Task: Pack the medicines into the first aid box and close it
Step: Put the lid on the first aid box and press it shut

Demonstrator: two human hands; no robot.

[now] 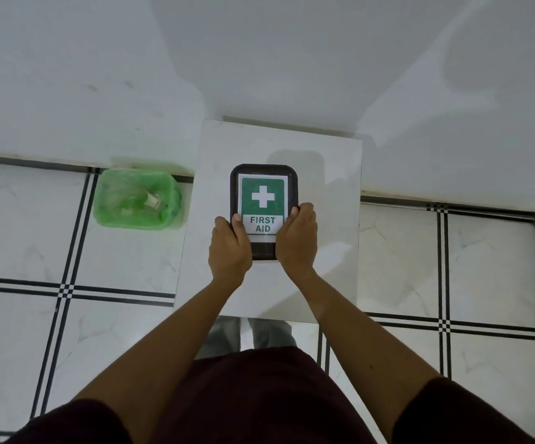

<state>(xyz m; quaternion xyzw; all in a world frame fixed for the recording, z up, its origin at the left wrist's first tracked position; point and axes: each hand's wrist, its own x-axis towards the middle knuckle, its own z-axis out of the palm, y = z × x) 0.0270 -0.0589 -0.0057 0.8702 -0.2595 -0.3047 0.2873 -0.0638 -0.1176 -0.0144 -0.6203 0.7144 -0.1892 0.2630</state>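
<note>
- The first aid box (263, 200) lies flat near the middle of the white table (324, 251), lid uppermost and apparently seated.
- The left hand (230, 248) is clasped on the near left edge, thumb over the lid; the right hand (297, 238) is clasped on the near right edge.
- The box is judged rigid, light and smooth-walled; a hold on both long edges is advised, as the glossy label may slip.
- No medicines are visible; the contents are hidden by the lid.
- Any latch cannot be made out.
- Items inside the green-lined bin (138, 200), far left on the floor, are indistinct.

Glossy black plastic first aid box (264, 169) with paper label (262, 200).
</note>
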